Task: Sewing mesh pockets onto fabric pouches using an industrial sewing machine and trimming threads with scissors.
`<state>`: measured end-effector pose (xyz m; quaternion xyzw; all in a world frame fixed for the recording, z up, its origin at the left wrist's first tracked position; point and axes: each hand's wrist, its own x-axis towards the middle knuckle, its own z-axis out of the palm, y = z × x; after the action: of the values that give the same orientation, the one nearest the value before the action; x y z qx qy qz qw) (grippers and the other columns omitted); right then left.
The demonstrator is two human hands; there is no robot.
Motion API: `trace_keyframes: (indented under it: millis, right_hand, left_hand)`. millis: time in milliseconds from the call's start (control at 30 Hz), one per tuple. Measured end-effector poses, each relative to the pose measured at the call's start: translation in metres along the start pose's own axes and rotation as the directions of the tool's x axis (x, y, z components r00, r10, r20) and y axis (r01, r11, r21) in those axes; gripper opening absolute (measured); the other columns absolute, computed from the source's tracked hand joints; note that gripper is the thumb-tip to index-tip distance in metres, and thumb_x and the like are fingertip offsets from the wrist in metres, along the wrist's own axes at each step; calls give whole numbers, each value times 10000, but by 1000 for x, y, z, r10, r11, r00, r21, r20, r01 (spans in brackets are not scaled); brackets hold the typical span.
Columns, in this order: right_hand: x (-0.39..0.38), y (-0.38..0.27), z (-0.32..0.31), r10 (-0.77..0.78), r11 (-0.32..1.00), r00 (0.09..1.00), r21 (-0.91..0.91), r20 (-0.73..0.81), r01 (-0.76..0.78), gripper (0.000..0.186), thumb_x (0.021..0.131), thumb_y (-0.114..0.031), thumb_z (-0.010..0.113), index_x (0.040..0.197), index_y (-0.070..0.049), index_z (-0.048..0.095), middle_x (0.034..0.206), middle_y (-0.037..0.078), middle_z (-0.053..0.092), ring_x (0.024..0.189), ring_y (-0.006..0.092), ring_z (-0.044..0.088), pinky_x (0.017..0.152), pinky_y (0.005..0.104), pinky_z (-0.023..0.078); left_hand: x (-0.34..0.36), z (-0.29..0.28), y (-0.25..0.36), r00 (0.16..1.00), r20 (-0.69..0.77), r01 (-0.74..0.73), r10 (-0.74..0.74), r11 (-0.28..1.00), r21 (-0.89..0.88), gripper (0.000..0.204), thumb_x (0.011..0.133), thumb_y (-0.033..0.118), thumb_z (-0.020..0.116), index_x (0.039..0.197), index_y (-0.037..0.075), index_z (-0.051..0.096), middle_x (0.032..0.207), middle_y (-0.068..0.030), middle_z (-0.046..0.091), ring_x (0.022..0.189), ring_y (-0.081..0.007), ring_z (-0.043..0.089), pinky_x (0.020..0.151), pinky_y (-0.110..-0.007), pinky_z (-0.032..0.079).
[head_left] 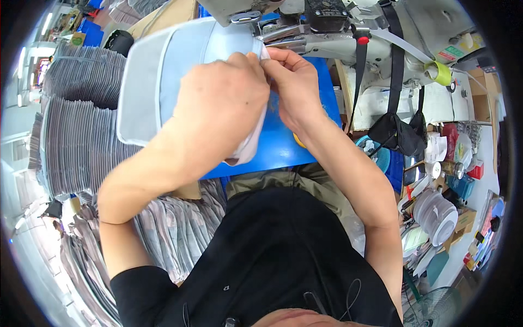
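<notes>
A light blue and grey sewn fabric panel [171, 60] with rounded corners lies over a blue work surface [289, 144]. My left hand [226, 98] reaches across the panel, its fingers bunched and pinching the right edge. Close against it, my right hand [297, 82] pinches the same edge between thumb and forefinger. Both sets of fingertips meet just below the metal arm of a sewing machine [286, 41]. The fabric between the fingers is mostly hidden by the hands. A fold of the panel hangs beneath my left wrist toward my lap.
Tall stacks of grey fabric pieces [81, 141] stand at the left, with more draped bundles [169, 234] nearer me. Black straps with a pouch [397, 133] hang at the right of the machine. Beyond them, a cluttered shelf holds white thread cones [436, 218]. A fan [436, 308] stands lower right.
</notes>
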<state>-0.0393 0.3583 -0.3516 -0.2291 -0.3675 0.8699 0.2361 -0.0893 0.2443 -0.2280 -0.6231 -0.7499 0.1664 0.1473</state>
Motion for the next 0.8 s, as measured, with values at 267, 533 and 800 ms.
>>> trace_keyframes:
  millis: [267,533,800]
  right_hand:
    - [-10,6,-2,-47,999,998,12,42,46,266,900,15,705,1159,56,667,972,83,728,837,109,673,763,239,550]
    - [5,14,-21,-214,932,968,-269,134,244,281,902,-53,716,1162,39,669,984,84,734,908,138,673,833,293,552]
    - [-48,-12,-24,-439,392,841,-775,316,496,474,771,-109,700,1242,-110,652,1141,112,628,1027,332,670,859,444,559]
  left_hand:
    - [8,14,16,996,-17,86,-88,993,-82,159,824,78,666,937,-30,640,761,-86,661,660,-209,729,518,-303,556]
    - [26,35,12,979,-47,173,-198,932,-319,217,854,76,615,1037,-27,558,781,-196,686,698,-372,716,612,-444,563]
    - [5,43,-9,949,78,272,-304,671,-690,546,811,82,680,1332,9,534,818,-223,651,799,-397,675,754,-486,541]
